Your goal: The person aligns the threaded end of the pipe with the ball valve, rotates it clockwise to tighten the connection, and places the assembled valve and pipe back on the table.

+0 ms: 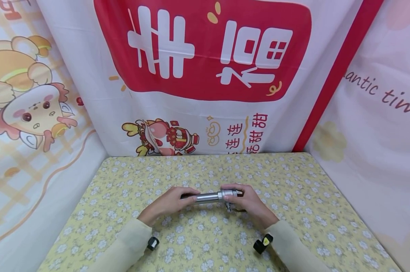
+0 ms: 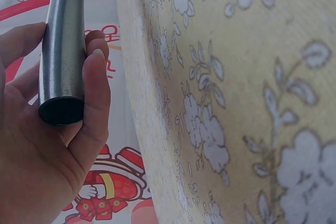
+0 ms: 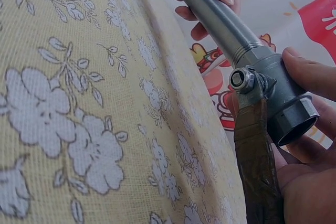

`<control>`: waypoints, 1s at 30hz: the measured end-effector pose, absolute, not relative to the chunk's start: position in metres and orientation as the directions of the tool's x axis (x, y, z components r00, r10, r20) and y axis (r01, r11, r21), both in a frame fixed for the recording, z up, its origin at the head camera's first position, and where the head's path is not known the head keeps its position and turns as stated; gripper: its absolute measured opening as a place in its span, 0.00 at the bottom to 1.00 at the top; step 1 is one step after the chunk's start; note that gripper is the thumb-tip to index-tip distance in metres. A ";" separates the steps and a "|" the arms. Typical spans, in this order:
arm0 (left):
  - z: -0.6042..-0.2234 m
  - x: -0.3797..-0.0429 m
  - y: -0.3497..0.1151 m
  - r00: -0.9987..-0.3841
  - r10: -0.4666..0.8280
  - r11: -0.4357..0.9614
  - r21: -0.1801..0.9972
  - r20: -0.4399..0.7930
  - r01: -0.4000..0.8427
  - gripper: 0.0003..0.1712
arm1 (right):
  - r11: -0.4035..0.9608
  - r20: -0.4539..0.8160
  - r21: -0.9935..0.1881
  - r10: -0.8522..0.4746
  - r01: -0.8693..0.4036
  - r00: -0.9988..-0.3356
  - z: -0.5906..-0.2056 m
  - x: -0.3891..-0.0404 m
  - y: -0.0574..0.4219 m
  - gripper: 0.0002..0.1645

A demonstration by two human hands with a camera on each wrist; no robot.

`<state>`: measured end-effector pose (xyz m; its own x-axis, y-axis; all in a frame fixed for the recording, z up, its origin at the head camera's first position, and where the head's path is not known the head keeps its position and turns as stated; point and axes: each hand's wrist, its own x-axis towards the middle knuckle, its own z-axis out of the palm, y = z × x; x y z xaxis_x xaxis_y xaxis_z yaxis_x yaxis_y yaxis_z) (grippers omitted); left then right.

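Note:
A smooth metal pipe (image 1: pixel 206 197) is joined at one end to a ball valve (image 3: pixel 273 85), both held above the table. In the right wrist view the valve shows a nut on its stem and a lever handle (image 3: pixel 255 161) wrapped in brown tape. My left hand (image 1: pixel 174 199) grips the free end of the pipe, thumb on one side and fingers on the other; the pipe's dark open end shows in the left wrist view. My right hand (image 1: pixel 242 197) grips the valve body between thumb and fingers. Some threads show where pipe and valve meet.
A yellow cloth with white flowers covers the table (image 1: pixel 205 241). Behind it hangs a white curtain with a red panel (image 1: pixel 205 49). Printed cloths stand to the left (image 1: pixel 21 113) and the right (image 1: pixel 371 113). Each wrist wears a dark band.

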<state>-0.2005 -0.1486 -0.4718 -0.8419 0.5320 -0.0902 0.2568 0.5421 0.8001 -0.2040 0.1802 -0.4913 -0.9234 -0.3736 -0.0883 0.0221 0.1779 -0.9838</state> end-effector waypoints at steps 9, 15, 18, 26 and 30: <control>-0.472 -0.200 -0.148 -0.838 0.541 0.545 0.790 -0.077 0.279 0.23 | 0.190 -0.124 -0.980 -0.360 0.058 -0.925 -0.492 -0.204 0.181 0.33; -0.473 -0.202 -0.147 -0.838 0.544 0.556 0.766 -0.042 0.323 0.23 | 0.195 -0.105 -0.980 -0.364 0.035 -0.926 -0.490 -0.202 0.182 0.28; -0.473 -0.202 -0.147 -0.838 0.545 0.559 0.758 -0.031 0.336 0.24 | 0.197 -0.103 -0.980 -0.365 0.031 -0.925 -0.490 -0.202 0.182 0.28; -0.473 -0.203 -0.146 -0.840 0.543 0.550 0.759 -0.007 0.349 0.23 | 0.189 -0.147 -0.978 -0.359 0.082 -0.922 -0.489 -0.203 0.181 0.31; -0.472 -0.203 -0.146 -0.844 0.537 0.547 0.763 -0.002 0.346 0.22 | 0.186 -0.141 -0.980 -0.366 0.076 -0.920 -0.489 -0.203 0.182 0.34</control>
